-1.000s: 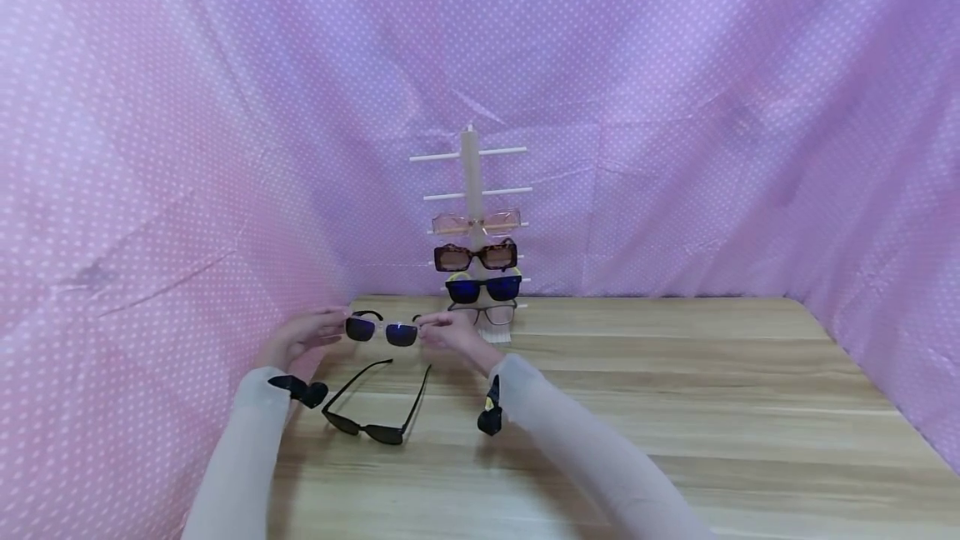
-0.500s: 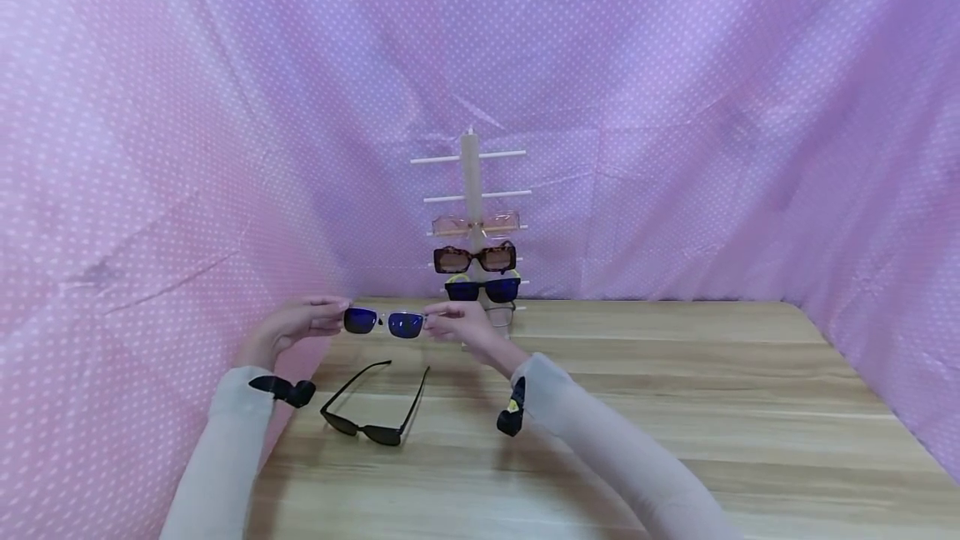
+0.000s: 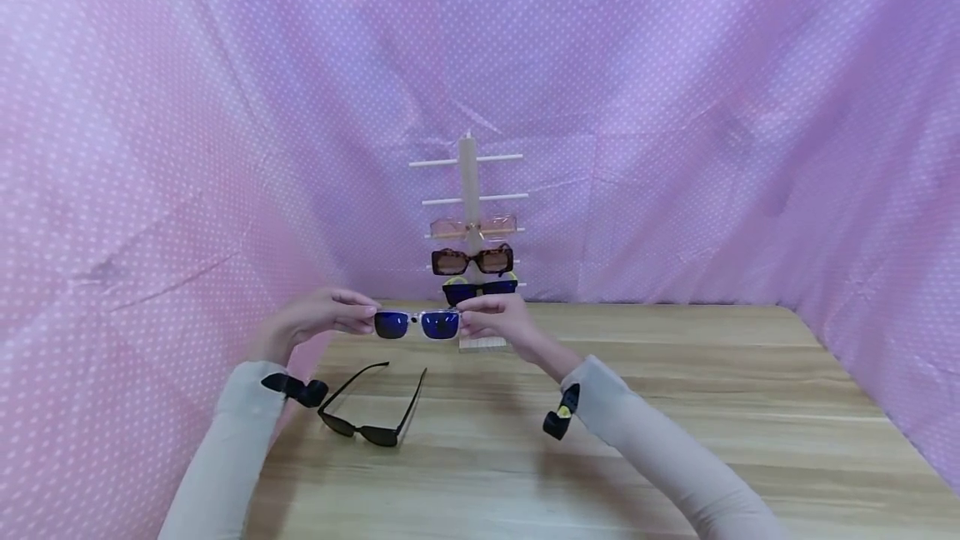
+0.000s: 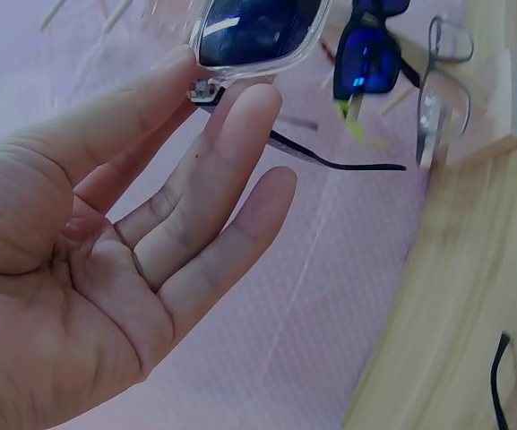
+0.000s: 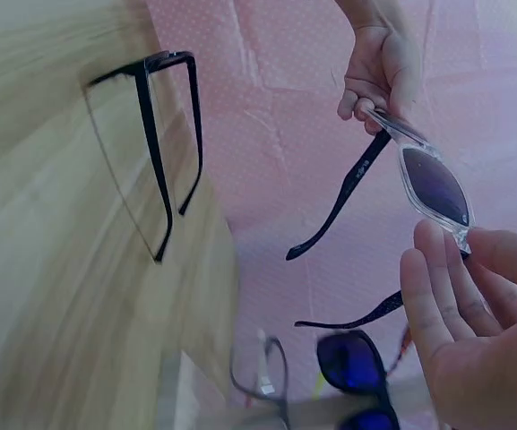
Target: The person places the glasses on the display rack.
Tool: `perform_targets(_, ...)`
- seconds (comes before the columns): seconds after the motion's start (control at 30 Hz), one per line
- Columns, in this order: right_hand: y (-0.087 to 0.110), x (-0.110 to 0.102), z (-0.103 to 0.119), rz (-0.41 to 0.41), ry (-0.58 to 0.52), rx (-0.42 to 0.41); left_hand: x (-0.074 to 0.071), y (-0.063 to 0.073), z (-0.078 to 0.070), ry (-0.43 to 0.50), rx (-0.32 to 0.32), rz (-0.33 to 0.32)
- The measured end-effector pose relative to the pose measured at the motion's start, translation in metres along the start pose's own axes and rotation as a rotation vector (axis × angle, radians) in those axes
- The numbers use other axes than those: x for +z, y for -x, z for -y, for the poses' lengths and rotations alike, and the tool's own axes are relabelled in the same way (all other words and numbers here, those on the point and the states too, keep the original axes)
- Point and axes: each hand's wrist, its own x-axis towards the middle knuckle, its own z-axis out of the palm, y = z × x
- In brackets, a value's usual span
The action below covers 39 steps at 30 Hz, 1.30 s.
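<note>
Sunglasses with a clear frame, blue lenses and black temples (image 3: 439, 325) are held up above the table between both hands. My left hand (image 3: 330, 319) pinches their left end; in the left wrist view, thumb and fingers meet at the hinge while other fingers extend loosely. My right hand (image 3: 498, 322) pinches the right end, seen also in the right wrist view with the temples (image 5: 343, 197) unfolded and pointing away. Behind them stands a white display rack (image 3: 468, 173) bearing several glasses. Black sunglasses (image 3: 375, 435) lie on the table nearer me, temples unfolded.
On the rack hang pink glasses (image 3: 498, 227), tortoiseshell sunglasses (image 3: 495, 261) and black sunglasses with blue lenses (image 3: 498, 287). Thin-framed glasses (image 4: 455, 94) sit lowest, hidden by my right hand in the head view. Pink dotted cloth (image 3: 675, 148) surrounds the wooden table (image 3: 675, 407).
Both hands have lifted the clear-framed sunglasses slightly and carried them to the right, toward the rack. The lenses now face me more squarely. The black sunglasses on the table have stayed put.
</note>
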Motion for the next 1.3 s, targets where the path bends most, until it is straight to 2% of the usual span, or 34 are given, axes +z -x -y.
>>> perform_targets(0.33,0.02,-0.052,0.026,0.095,0.175,0.032,0.033,-0.015,-0.03,-0.039,0.023,0.09)
perform_targets(0.5,0.028,-0.077,0.032,0.121,0.225,0.062,0.054,-0.022,-0.04,-0.023,0.081,0.133)
perform_targets(0.67,0.039,-0.102,0.037,0.145,0.251,0.109,0.076,-0.03,-0.048,0.006,0.133,0.149)
perform_targets(0.9,0.056,-0.13,0.037,0.089,0.237,0.088,0.109,-0.039,-0.052,0.085,0.19,0.16)
perform_targets(1.1,0.07,-0.147,0.04,0.019,0.23,0.043,0.138,-0.044,-0.054,0.152,0.254,0.124)
perform_targets(1.3,0.084,-0.153,0.047,-0.03,0.186,-0.007,0.153,-0.048,-0.062,0.18,0.298,0.095)
